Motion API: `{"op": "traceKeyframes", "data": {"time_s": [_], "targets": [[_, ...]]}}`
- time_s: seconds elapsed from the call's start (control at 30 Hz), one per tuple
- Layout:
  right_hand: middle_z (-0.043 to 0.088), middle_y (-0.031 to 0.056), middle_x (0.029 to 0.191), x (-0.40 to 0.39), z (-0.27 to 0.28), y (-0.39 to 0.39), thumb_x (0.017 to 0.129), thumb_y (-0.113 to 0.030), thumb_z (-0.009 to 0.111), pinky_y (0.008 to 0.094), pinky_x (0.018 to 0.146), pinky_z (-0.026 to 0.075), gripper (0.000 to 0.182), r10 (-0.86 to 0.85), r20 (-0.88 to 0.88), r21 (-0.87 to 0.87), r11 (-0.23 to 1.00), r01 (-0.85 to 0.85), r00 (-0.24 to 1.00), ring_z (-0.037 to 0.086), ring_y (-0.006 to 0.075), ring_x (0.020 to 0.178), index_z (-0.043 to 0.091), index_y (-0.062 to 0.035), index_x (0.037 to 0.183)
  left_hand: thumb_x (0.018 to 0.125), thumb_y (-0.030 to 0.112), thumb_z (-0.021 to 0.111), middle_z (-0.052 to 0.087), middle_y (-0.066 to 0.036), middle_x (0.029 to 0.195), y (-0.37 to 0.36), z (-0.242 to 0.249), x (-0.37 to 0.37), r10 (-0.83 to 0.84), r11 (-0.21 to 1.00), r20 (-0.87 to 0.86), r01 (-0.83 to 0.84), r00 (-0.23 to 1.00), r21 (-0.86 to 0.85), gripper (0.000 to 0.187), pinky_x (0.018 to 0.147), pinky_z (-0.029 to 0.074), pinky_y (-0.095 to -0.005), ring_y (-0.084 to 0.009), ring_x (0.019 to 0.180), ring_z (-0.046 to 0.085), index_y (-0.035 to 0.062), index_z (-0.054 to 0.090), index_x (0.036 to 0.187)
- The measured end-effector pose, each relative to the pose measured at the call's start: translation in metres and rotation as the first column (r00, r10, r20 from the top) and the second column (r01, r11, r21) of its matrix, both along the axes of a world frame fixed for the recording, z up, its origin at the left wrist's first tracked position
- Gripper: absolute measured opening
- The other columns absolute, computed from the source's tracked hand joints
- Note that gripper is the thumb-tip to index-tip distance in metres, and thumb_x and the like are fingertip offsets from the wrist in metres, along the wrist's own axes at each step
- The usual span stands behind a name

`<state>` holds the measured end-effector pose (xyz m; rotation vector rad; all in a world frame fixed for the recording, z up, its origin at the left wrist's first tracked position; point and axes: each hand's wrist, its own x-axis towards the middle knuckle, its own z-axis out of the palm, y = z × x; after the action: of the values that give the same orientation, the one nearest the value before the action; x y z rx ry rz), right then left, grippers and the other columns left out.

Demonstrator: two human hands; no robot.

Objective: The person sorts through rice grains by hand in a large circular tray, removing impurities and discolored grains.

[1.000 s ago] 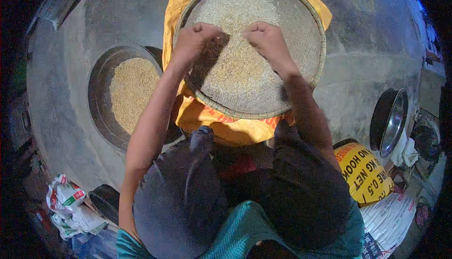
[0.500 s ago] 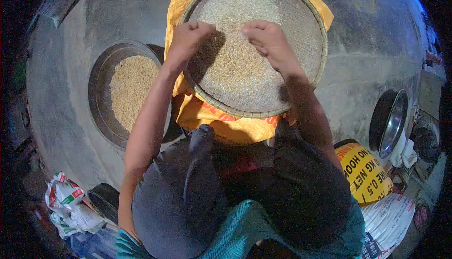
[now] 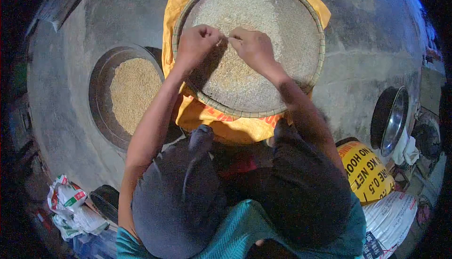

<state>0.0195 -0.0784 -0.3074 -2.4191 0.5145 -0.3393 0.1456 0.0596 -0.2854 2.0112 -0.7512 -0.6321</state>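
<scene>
A round woven winnowing tray (image 3: 301, 54) holds a layer of grain (image 3: 235, 73), pale toward the far side and browner near the middle. Over it, my left hand (image 3: 197, 46) is closed, thumb and fingers pinched together. My right hand (image 3: 254, 48) is pinched too, its fingertips close to those of the left. Whatever sits between the fingertips is too small to make out. Beneath the tray lies an orange-yellow sack (image 3: 221, 127) with red print, partly hidden by the tray and my legs.
Left of the tray stands a wide dark basin (image 3: 101, 113) containing tan grain (image 3: 134, 94). A shiny metal basin (image 3: 398, 117) tilts at the right. Nearby are a yellow printed sack (image 3: 369, 174), a white sack (image 3: 388, 223), and, lower left, crumpled plastic bags (image 3: 68, 195).
My hands have come closer together. The right one shifted left and slightly down, and its fingers are drawn together at the left hand's fingertips.
</scene>
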Motion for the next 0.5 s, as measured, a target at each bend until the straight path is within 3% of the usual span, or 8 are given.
{"op": "traceKeyframes", "data": {"time_s": [0.1, 0.13, 0.2, 0.3, 0.33, 0.4, 0.43, 0.5], "targets": [[0.07, 0.0115, 0.081, -0.001, 0.008, -0.003, 0.087, -0.028, 0.061, 0.04, 0.063, 0.052, 0.02, 0.01, 0.001, 0.043, 0.999, -0.01, 1.0, 0.067, 0.0304, 0.072, 0.068, -0.0098, 0.091, 0.085, 0.019, 0.06, 0.062, -0.002, 0.074, 0.006, -0.003, 0.016, 0.105, 0.988, -0.385, -0.139, 0.917, -0.062, 0.019, 0.062, 0.047, -0.0274, -0.0132, 0.065, 0.057, 0.0016, 0.066, 0.082], [0.067, 0.0079, 0.075, -0.005, 0.014, -0.009, 0.088, -0.026, 0.059, 0.0355, 0.058, 0.049, 0.019, -0.014, 0.023, 0.42, 0.908, 0.003, 1.0, 0.063, 0.0242, 0.066, 0.066, -0.0081, 0.088, 0.086, 0.02, 0.058, 0.06, -0.002, 0.073, 0.011, -0.005, 0.023, 0.056, 0.972, -0.585, -0.177, 0.809, -0.152, 0.018, 0.062, 0.045, -0.0272, -0.0131, 0.065, 0.056, 0.0031, 0.064, 0.082], [0.052, -0.0031, 0.062, -0.017, 0.025, -0.031, 0.089, -0.02, 0.059, 0.0233, 0.049, 0.037, 0.017, -0.037, 0.092, 0.96, 0.267, -0.079, 0.995, 0.046, 0.007, 0.055, 0.062, -0.0063, 0.079, 0.087, 0.022, 0.053, 0.054, -0.001, 0.071, 0.016, -0.004, 0.028, -0.058, 0.945, -0.752, -0.206, 0.657, -0.253, 0.017, 0.059, 0.041, -0.0267, -0.0125, 0.065, 0.05, 0.0065, 0.059, 0.081], [0.045, -0.0051, 0.059, -0.025, 0.029, -0.04, 0.086, -0.016, 0.064, 0.0235, 0.046, 0.032, 0.014, -0.17, 0.175, 0.981, -0.053, -0.186, 0.97, 0.041, 0.006, 0.052, 0.06, -0.0077, 0.075, 0.087, 0.02, 0.054, 0.06, -0.002, 0.075, 0.019, -0.008, 0.034, -0.104, 0.934, -0.739, -0.191, 0.665, -0.302, 0.018, 0.063, 0.044, -0.027, -0.0129, 0.068, 0.056, 0.0044, 0.062, 0.083], [0.045, -0.0051, 0.059, -0.025, 0.029, -0.038, 0.086, -0.016, 0.064, 0.0235, 0.046, 0.032, 0.014, -0.168, 0.174, 0.981, -0.053, -0.185, 0.97, 0.041, 0.006, 0.052, 0.06, -0.0077, 0.075, 0.087, 0.02, 0.054, 0.06, -0.002, 0.075, 0.02, -0.009, 0.033, -0.102, 0.933, -0.74, -0.194, 0.665, -0.303, 0.018, 0.063, 0.044, -0.027, -0.0129, 0.068, 0.056, 0.0044, 0.062, 0.083], [0.054, -0.0009, 0.061, -0.025, 0.029, -0.032, 0.086, -0.018, 0.062, 0.0257, 0.05, 0.039, 0.014, -0.129, -0.067, 0.847, 0.517, 0.125, 0.989, 0.048, 0.0089, 0.054, 0.063, -0.0057, 0.079, 0.087, 0.019, 0.057, 0.067, -0.005, 0.08, 0.016, 0.002, 0.025, 0.016, 0.985, -0.497, -0.1, 0.868, -0.143, 0.021, 0.068, 0.049, -0.0287, -0.0143, 0.072, 0.062, 0.0007, 0.068, 0.088], [0.054, -0.0009, 0.061, -0.023, 0.022, -0.027, 0.086, -0.018, 0.062, 0.0257, 0.05, 0.039, 0.014, -0.128, -0.067, 0.847, 0.517, 0.125, 0.989, 0.048, 0.0089, 0.054, 0.063, -0.0057, 0.079, 0.087, 0.019, 0.057, 0.067, -0.005, 0.08, 0.015, -0.001, 0.022, 0.018, 0.985, -0.497, -0.102, 0.868, -0.142, 0.021, 0.068, 0.049, -0.0287, -0.0143, 0.072, 0.062, 0.0007, 0.068, 0.088], [0.066, 0.0062, 0.07, -0.019, 0.009, -0.013, 0.086, -0.023, 0.061, 0.0326, 0.057, 0.049, 0.017, -0.108, 0.048, 0.364, 0.928, 0.083, 0.993, 0.06, 0.0186, 0.059, 0.066, -0.007, 0.088, 0.085, 0.018, 0.062, 0.071, -0.009, 0.082, 0.013, -0.012, 0.017, -0.003, 0.999, -0.031, 0.001, 1.0, -0.054, 0.022, 0.07, 0.051, -0.0302, -0.0139, 0.073, 0.065, -0.0014, 0.071, 0.092]]}}
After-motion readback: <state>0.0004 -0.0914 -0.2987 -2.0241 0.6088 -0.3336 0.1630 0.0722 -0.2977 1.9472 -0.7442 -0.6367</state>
